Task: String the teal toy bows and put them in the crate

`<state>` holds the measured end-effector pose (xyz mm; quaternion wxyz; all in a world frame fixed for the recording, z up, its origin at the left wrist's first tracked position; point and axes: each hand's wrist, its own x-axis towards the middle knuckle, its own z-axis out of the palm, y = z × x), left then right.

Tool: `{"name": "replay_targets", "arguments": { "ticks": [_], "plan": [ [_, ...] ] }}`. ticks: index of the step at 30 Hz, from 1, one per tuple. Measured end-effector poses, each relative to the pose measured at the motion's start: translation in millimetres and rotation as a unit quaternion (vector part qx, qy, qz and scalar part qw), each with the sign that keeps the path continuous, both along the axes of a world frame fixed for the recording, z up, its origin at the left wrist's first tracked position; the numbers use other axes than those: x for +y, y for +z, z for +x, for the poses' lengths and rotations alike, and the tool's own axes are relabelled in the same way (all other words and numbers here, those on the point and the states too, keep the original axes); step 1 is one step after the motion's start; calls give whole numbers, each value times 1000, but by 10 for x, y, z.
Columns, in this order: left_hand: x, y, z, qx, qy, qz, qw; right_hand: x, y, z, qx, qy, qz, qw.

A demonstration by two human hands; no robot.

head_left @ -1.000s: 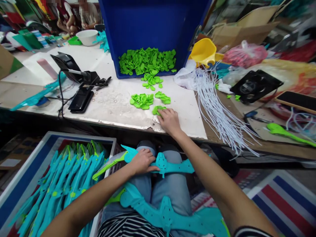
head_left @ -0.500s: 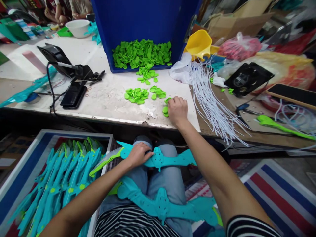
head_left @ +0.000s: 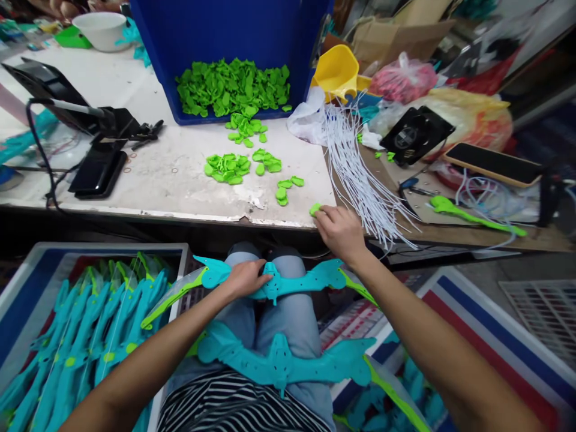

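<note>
Across my knees lies a teal plastic toy bow [head_left: 310, 280] with green limbs, and my left hand [head_left: 245, 278] is closed around it just left of its centre. At the table's front edge, my right hand [head_left: 342, 233] pinches a small green plastic piece [head_left: 315, 209] between its fingertips. Nearer my body, a second teal toy bow [head_left: 310, 368] rests on my lap, touched by neither hand. Several loose green pieces [head_left: 283, 193] lie just beyond my right hand, with small heaps [head_left: 227, 168] of the same kind farther left.
A blue bin [head_left: 234, 36] of green pieces lies open towards me. White cords [head_left: 355, 168] spread to the right, near a black fan [head_left: 416, 135] and a phone [head_left: 492, 163]. Left of my legs, a crate [head_left: 180, 258] holds several teal bows; a striped crate [head_left: 486, 336] stands right.
My right hand has drawn back from the loose pieces to the table edge with one green piece. My left hand stays on the bow. The view has shifted rightward.
</note>
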<state>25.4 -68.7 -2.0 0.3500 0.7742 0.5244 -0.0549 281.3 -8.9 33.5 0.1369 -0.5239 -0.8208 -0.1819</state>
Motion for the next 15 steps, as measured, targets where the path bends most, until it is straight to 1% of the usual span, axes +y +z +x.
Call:
{"name": "replay_targets", "arguments": {
  "ticks": [2,5,7,9,11,12,13,15],
  "plan": [
    [42,-6,36,-14,-9,-21,1000,-65,-54,26,71,7,1,997],
    [119,-49,40,-66,-27,-47,996,37,-98,63,169,-16,-5,985],
    [173,-83,16,-109,-34,-70,991,138,-89,67,194,-28,-35,980],
    [222,-111,-13,-141,-27,-104,984,159,-54,34,212,-28,-58,975],
    [260,-131,-32,-161,-2,-142,977,40,-21,-53,246,-10,-55,968],
    [275,-139,-35,-168,14,-160,973,-76,-21,-119,268,14,-55,962],
    [286,-146,-34,-175,32,-177,968,-223,-39,-196,286,49,-64,955],
    [301,-158,-23,-186,63,-206,959,-567,-142,-372,301,128,-109,939]
  ]
}}
